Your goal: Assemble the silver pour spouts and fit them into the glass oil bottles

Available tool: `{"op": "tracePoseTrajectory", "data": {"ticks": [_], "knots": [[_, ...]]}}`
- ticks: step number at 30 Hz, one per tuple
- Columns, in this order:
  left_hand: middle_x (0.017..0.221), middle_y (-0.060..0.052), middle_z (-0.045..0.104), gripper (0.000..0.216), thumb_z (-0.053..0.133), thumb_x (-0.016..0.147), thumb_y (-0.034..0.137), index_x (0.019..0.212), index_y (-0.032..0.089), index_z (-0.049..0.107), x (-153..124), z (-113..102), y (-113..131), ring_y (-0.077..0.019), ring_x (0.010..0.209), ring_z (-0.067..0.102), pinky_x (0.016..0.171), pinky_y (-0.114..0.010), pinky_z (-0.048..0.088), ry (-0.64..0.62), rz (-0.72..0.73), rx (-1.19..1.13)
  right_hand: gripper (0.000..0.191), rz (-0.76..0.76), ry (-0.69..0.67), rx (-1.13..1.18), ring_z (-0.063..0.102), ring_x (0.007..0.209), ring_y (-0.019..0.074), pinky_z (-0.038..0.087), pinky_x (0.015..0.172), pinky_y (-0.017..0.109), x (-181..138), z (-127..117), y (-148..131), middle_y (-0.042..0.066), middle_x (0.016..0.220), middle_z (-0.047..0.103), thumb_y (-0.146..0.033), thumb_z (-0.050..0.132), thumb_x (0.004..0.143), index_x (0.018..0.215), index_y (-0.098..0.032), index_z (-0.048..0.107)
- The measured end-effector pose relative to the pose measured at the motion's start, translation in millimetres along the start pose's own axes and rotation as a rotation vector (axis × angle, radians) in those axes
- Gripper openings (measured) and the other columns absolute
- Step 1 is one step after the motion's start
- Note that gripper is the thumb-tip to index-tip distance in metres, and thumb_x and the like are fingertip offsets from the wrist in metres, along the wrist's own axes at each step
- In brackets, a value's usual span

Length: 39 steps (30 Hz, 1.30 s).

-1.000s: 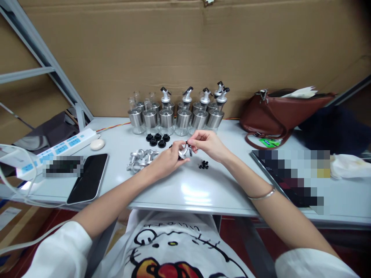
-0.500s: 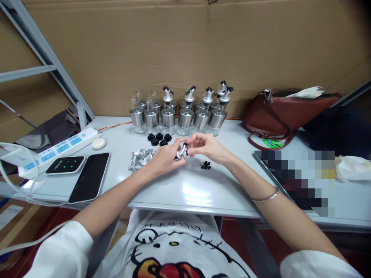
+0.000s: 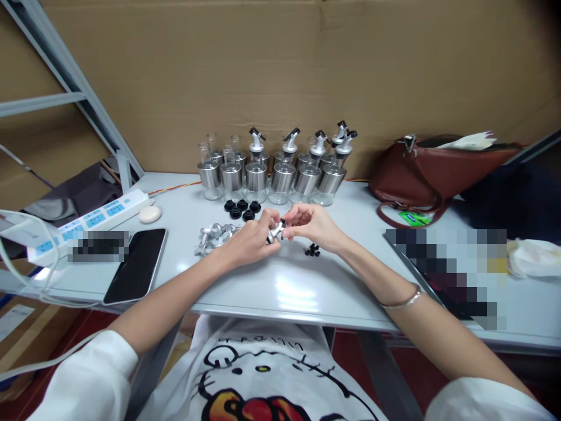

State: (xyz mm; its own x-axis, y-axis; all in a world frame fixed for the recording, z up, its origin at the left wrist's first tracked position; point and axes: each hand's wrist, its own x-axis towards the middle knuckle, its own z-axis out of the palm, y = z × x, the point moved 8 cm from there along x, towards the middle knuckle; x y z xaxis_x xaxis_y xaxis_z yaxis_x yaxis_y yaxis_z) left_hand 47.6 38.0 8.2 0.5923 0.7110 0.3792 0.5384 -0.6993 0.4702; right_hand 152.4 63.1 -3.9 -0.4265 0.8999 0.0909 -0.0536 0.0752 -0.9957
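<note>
My left hand (image 3: 249, 242) is closed around a silver pourer spout (image 3: 274, 234), held just above the table. At the spout's tip is a small black cap (image 3: 283, 223), pinched by the thumb and fingers of my right hand (image 3: 318, 227), which partly cover it. Loose silver pourer spouts (image 3: 214, 235) lie in a pile beside my left wrist. Beyond that hand sit several black ribbed stoppers (image 3: 235, 213). A little cluster of small black caps (image 3: 312, 250) rests on the table below my right hand.
Glass bottles with steel sleeves (image 3: 281, 177) stand in rows at the back, several topped with pourers. To the left are a power strip (image 3: 94, 221), a phone (image 3: 137, 266) and a round white case (image 3: 149, 214). A brown handbag (image 3: 412, 175) leans at the back right.
Both hands stay together at nearly the same spot. The spout's tip has turned slightly, and my right fingers now cover more of the black cap. The view has shifted a little.
</note>
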Motion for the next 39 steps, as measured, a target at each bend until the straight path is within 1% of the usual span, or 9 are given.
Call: {"op": "tracePoseTrajectory", "data": {"ticks": [9, 13, 22, 26, 29, 31, 33, 35, 39], "knots": [[0.094, -0.004, 0.051, 0.030, 0.048, 0.080, 0.027, 0.101, 0.022, 0.027, 0.1, -4.0, -7.2, -0.0157, 0.075, 0.059, 0.068, -0.030, 0.046, 0.147, -0.006, 0.001, 0.044, -0.096, -0.011, -0.021, 0.056, 0.065, 0.0102, 0.046, 0.064, 0.025, 1.0, 8.6, -6.5, -0.002, 0.076, 0.062, -0.032, 0.084, 0.057, 0.087, -0.020, 0.055], [0.102, -0.008, 0.050, 0.026, 0.044, 0.085, 0.029, 0.100, 0.023, 0.023, -1.8, -5.5, 1.7, -0.0208, 0.092, 0.060, 0.078, -0.038, 0.050, 0.186, 0.118, -0.022, 0.046, -0.114, -0.015, -0.042, 0.050, 0.063, 0.0094, 0.041, 0.059, 0.024, 2.0, 14.4, -5.9, -0.003, 0.076, 0.057, -0.036, 0.085, 0.052, 0.079, -0.020, 0.052], [0.114, -0.011, 0.044, 0.034, 0.045, 0.087, 0.027, 0.110, 0.024, 0.020, -1.1, -7.6, 10.0, -0.0200, 0.105, 0.057, 0.087, -0.040, 0.050, 0.196, 0.099, -0.116, 0.037, -0.154, 0.056, -0.059, 0.051, 0.065, 0.0118, 0.041, 0.059, 0.025, 0.8, 11.5, -23.4, -0.002, 0.076, 0.057, -0.035, 0.082, 0.055, 0.075, -0.021, 0.054], [0.126, -0.016, 0.037, 0.050, 0.052, 0.086, 0.027, 0.121, 0.024, 0.017, -3.9, -13.2, 12.5, -0.0260, 0.126, 0.043, 0.096, -0.048, 0.045, 0.300, 0.182, -0.021, 0.024, -0.382, 0.289, -0.156, 0.056, 0.075, 0.0151, 0.045, 0.070, 0.029, 2.4, -16.8, -76.5, 0.003, 0.085, 0.062, -0.042, 0.063, 0.077, 0.082, -0.022, 0.053], [0.126, -0.016, 0.038, 0.047, 0.049, 0.087, 0.022, 0.123, 0.024, 0.018, -6.1, -6.8, 22.8, -0.0250, 0.124, 0.045, 0.097, -0.046, 0.045, 0.237, 0.264, 0.039, 0.013, -0.616, 0.562, -0.524, 0.057, 0.078, 0.0158, 0.044, 0.073, 0.029, 7.0, -44.6, -146.9, 0.004, 0.085, 0.061, -0.033, 0.042, 0.090, 0.090, -0.022, 0.049], [0.124, -0.015, 0.042, 0.041, 0.046, 0.087, 0.018, 0.121, 0.023, 0.025, -8.3, 1.9, 33.9, -0.0234, 0.117, 0.050, 0.095, -0.042, 0.047, 0.147, 0.323, 0.091, 0.017, -0.663, 0.685, -0.939, 0.057, 0.086, 0.0181, 0.043, 0.078, 0.031, 23.0, -53.0, -188.2, 0.010, 0.102, 0.060, -0.021, 0.038, 0.089, 0.102, -0.019, 0.049], [0.119, -0.012, 0.048, 0.034, 0.044, 0.086, 0.016, 0.118, 0.022, 0.033, -10.8, 13.5, 44.1, -0.0223, 0.110, 0.054, 0.091, -0.040, 0.049, 0.042, 0.354, 0.137, 0.031, -0.491, 0.661, -1.350, 0.058, 0.095, 0.0217, 0.042, 0.083, 0.034, 58.0, -61.8, -206.0, 0.016, 0.118, 0.055, -0.013, 0.034, 0.088, 0.115, -0.015, 0.048], [0.116, -0.012, 0.052, 0.032, 0.044, 0.085, 0.016, 0.116, 0.020, 0.040, -13.3, 26.6, 51.7, -0.0221, 0.103, 0.057, 0.088, -0.038, 0.050, -0.059, 0.366, 0.154, 0.034, -0.098, 0.435, -1.671, 0.056, 0.105, 0.0238, 0.042, 0.086, 0.033, 100.0, -77.4, -192.4, 0.017, 0.122, 0.055, -0.015, 0.035, 0.089, 0.120, -0.015, 0.050], [0.101, -0.010, 0.062, 0.028, 0.044, 0.085, 0.020, 0.113, 0.017, 0.048, -18.5, 49.3, 59.1, -0.0217, 0.091, 0.062, 0.080, -0.035, 0.051, -0.199, 0.399, 0.170, 0.030, 0.243, 0.214, -1.720, 0.064, 0.088, 0.0270, 0.048, 0.073, 0.031, 144.8, -102.5, -165.7, 0.018, 0.093, 0.068, -0.029, 0.072, 0.069, 0.091, -0.009, 0.069]]}}
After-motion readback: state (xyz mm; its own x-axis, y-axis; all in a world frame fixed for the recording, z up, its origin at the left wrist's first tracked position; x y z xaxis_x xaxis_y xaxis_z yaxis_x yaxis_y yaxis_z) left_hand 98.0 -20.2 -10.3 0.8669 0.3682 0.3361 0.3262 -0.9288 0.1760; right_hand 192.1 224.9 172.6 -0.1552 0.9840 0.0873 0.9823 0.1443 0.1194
